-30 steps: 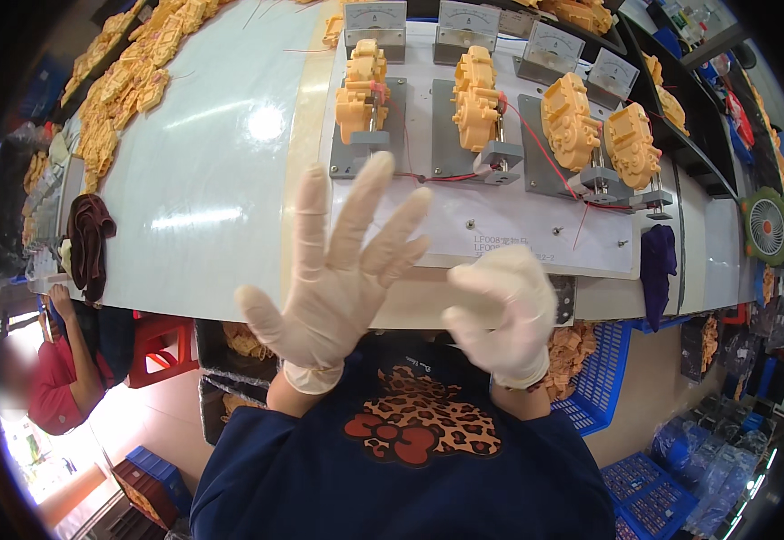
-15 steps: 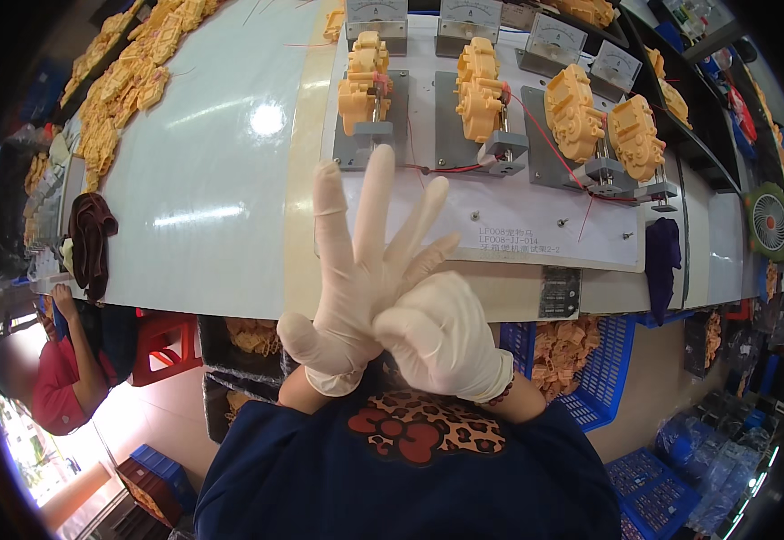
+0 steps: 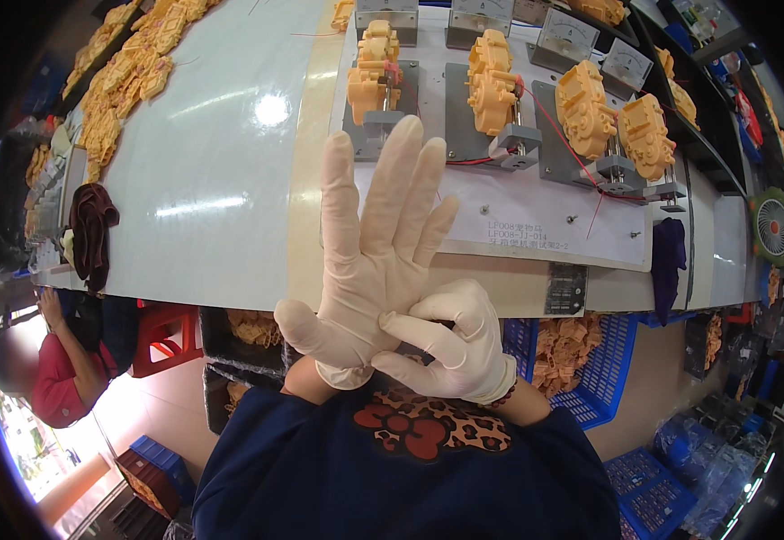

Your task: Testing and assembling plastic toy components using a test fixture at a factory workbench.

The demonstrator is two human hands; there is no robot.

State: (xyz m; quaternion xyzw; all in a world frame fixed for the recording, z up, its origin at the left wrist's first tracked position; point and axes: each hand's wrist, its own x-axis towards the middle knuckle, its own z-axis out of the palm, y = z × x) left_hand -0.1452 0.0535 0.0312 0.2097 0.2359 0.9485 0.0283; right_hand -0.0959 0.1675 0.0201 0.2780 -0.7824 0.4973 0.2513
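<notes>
My left hand (image 3: 369, 270), in a white glove, is raised over the table's front edge, palm in view and fingers spread. Beside its palm is my right hand (image 3: 455, 346), also gloved. The right index fingertip touches the left palm, with the thumb tip a little apart from it and the other fingers curled. No object shows in either hand. Beyond them, yellow-orange plastic gearbox housings (image 3: 492, 83) sit on grey metal test fixtures (image 3: 513, 142) wired in red. Behind stand several analog panel meters (image 3: 568, 38).
Loose yellow-orange parts (image 3: 131, 90) are heaped at the far left. A brown cloth (image 3: 93, 234) and a purple cloth (image 3: 668, 256) hang at the table edge. Below are a blue crate (image 3: 603, 373) of parts and a red stool (image 3: 162, 337). A green fan (image 3: 771, 225) stands right; another person (image 3: 63, 369) sits left.
The left fingers have straightened and the palm has turned more into view. My right hand's index finger and thumb have parted; earlier they were bunched against the left palm.
</notes>
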